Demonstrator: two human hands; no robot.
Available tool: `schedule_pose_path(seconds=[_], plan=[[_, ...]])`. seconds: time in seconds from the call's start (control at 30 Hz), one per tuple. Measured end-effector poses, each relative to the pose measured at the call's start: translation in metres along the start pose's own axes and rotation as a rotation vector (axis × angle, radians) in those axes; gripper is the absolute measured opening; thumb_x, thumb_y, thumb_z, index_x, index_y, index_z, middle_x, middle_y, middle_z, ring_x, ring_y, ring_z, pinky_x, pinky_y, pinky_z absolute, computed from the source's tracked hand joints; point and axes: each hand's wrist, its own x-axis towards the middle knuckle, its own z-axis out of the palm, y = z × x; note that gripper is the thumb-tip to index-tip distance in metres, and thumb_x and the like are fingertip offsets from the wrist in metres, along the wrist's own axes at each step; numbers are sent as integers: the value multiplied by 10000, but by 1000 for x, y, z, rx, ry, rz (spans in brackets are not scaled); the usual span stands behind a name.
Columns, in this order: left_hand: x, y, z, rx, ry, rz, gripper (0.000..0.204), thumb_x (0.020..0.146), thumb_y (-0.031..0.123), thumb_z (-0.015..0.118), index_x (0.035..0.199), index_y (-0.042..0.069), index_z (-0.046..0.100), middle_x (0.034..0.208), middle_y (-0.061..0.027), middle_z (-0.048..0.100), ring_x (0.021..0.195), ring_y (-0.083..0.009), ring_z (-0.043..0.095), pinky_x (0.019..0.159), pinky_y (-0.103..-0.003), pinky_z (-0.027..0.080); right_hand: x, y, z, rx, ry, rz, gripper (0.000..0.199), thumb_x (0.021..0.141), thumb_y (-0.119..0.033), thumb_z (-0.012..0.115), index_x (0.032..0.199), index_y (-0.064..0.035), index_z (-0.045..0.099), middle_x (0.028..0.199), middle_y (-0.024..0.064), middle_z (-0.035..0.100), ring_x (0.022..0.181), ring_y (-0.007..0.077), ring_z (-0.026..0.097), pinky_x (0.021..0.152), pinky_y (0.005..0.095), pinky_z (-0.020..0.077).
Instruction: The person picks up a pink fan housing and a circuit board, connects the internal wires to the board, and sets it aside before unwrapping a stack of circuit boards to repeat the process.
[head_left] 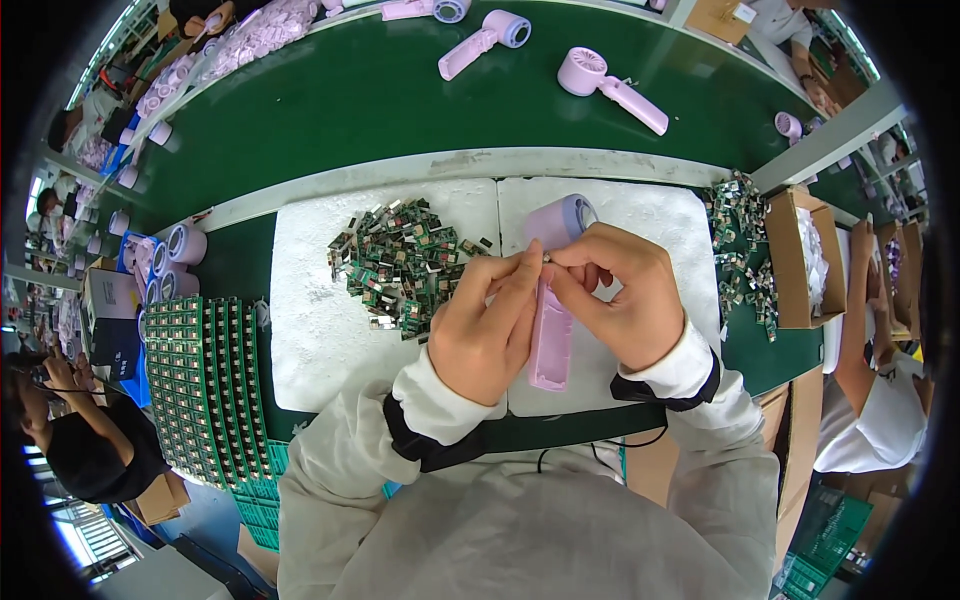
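Note:
A pink-lilac handheld fan (551, 345) lies on white foam in front of me, its round head (555, 222) pointing away and its hollow handle shell toward me. Over the joint of head and handle, my left hand (482, 330) and my right hand (628, 300) meet with fingertips pinched together. A tiny shiny bit shows between the fingertips, too small to name. Both hands are closed, and they hide part of the fan. Left of my left hand, a heap of small green circuit boards (400, 260) rests on the foam sheet (310, 350).
Panels of joined circuit boards (205, 385) are stacked at the left. More loose boards (738, 245) lie at the right by a cardboard box (805, 262). Beyond a pale rail, fans (610, 88) lie on a green conveyor belt (370, 110). Co-workers sit on both sides.

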Motion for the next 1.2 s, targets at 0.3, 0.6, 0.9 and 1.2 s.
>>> schedule_pose_path(seconds=[0.3,0.6,0.9,1.2], plan=[[7,-5,2,-66,8,-5,386,850,-96,688,1226,-7,691,1042,-130,651,870,-275,666,772,-326,549,5,3,-6,-76,-21,-52,74,814,12,755,872,8,709,728,49,605,616,124,526,570,266,424],[12,-11,-8,450,-14,22,226,845,38,675,1066,12,715,1083,-135,642,1143,-326,578,1095,-515,406,66,43,-63,15,69,200,84,906,-55,685,926,25,702,752,-33,594,664,67,501,632,245,411],[-3,-39,9,507,-107,121,187,776,95,635,924,-1,699,989,-127,634,1067,-302,571,1117,-529,372,212,73,2,-21,-34,256,400,883,-423,746,922,-26,772,715,-28,576,638,76,505,561,242,380],[-6,-27,18,260,-4,174,154,782,80,601,895,11,680,990,-105,617,988,-257,572,944,-433,474,321,90,113,244,-13,473,288,894,-337,756,958,-57,783,811,9,696,658,112,600,555,264,452]])
